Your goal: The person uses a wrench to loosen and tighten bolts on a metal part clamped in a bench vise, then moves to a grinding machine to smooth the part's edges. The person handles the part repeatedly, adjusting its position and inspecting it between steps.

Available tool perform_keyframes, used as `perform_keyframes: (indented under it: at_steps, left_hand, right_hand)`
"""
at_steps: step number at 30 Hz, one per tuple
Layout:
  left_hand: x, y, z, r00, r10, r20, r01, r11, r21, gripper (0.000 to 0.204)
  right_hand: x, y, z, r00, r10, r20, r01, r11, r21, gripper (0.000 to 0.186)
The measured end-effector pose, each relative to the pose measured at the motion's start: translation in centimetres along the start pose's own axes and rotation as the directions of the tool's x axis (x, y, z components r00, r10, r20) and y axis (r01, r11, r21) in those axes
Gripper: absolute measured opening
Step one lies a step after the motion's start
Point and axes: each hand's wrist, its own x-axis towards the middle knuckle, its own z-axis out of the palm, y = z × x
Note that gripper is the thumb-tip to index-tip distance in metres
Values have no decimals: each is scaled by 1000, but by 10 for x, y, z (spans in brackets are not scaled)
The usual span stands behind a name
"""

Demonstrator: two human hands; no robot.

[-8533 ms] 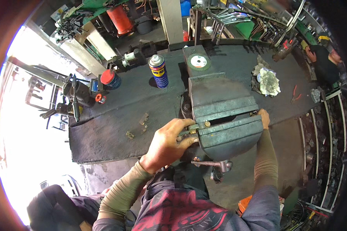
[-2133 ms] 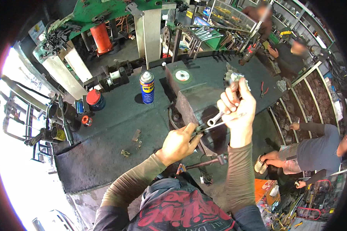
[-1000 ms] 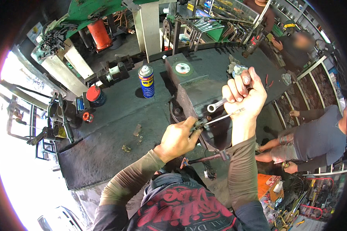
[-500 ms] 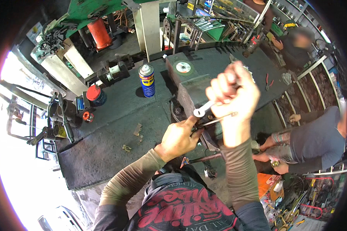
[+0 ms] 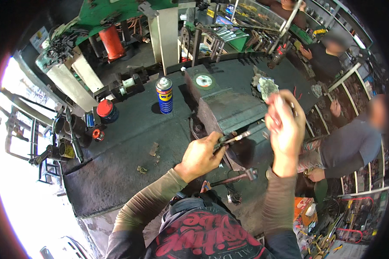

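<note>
My left hand [image 5: 202,157] is closed at the near edge of a dark steel box-shaped piece [image 5: 229,110]. Its fingers and thumb pinch a slim metal tool [image 5: 238,137], perhaps a wrench; its exact kind is unclear. My right hand [image 5: 286,125] is raised to the right above the steel piece, curled and smeared by motion. A blurred grey wrench [image 5: 258,128] extends leftward from it. A thin cutting disc [image 5: 204,81] lies on the far end of the steel piece.
A blue spray can [image 5: 164,96] stands left of the steel piece. Small metal parts [image 5: 154,149] lie on the bench. A hammer [image 5: 233,178] rests nearer me, and a crumpled rag [image 5: 268,87] lies beyond my right hand. Other people [image 5: 350,142] are along the right side.
My right hand has moved right with the wrench, whose ring end was beside my left fingers. The left hand has stayed nearly in place. The hammer's head now shows.
</note>
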Motion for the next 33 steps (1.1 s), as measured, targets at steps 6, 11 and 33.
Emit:
perform_keyframes:
  at_steps: [6, 11, 33]
  left_hand:
    - [0, -6, -4, 994, 108, -15, -109, 985, -131, 25]
    - [-6, -2, 3, 809, -369, 459, 401, -225, -888, 22]
    - [-19, -39, 19, 965, -176, 196, 259, 494, -830, 38]
  right_hand:
    - [-64, 58, 8, 941, -150, 302, 319, 684, -656, 32]
    - [-81, 61, 52, 931, -258, 257, 347, 417, -840, 16]
    - [-90, 74, 64, 842, -333, 426, 540, 535, -650, 15]
